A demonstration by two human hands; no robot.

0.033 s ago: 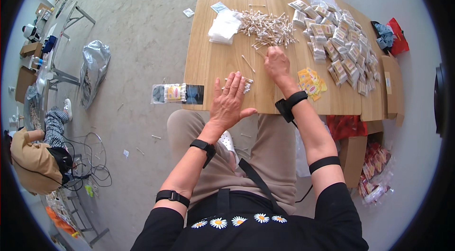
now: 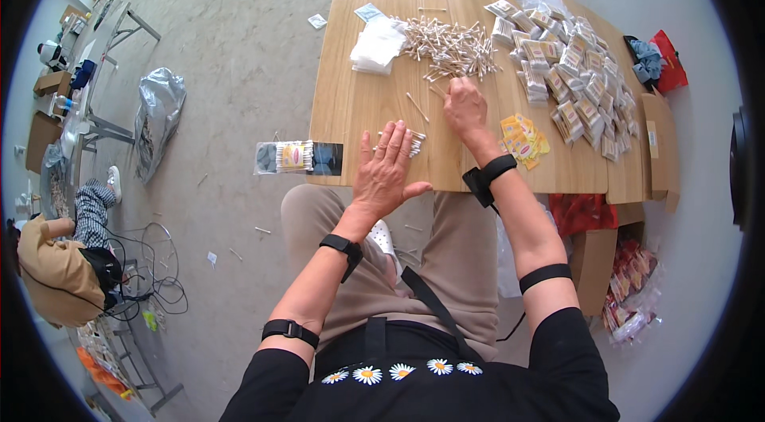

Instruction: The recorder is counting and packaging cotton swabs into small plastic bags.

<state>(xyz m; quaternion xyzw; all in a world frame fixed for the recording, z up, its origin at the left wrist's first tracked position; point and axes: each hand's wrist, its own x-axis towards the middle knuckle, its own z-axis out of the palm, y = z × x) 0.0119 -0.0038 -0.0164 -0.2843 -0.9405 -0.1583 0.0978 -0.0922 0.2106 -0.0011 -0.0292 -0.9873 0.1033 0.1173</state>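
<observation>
My left hand [image 2: 386, 171] lies flat near the table's front edge, fingers stretched out and thumb spread. Under and beside its fingers is a small bunch of cotton swabs [image 2: 416, 143], partly hidden by the hand. My right hand [image 2: 466, 105] is closed in a pinch at the near edge of a loose pile of cotton swabs [image 2: 456, 46]. The stick of a cotton swab [image 2: 437, 90] shows at its fingertips. Between the two hands lies a single cotton swab [image 2: 417, 107]. Yellow printed cards [image 2: 522, 140] are spread to the right of my right wrist.
Clear plastic bags [image 2: 376, 46] are stacked left of the pile. Many filled swab packs [image 2: 570, 63] are heaped on the right. A swab pack on a dark strip [image 2: 295, 157] juts past the table's left edge. A cardboard box [image 2: 657, 143] stands at right; another person [image 2: 64, 270] is at left.
</observation>
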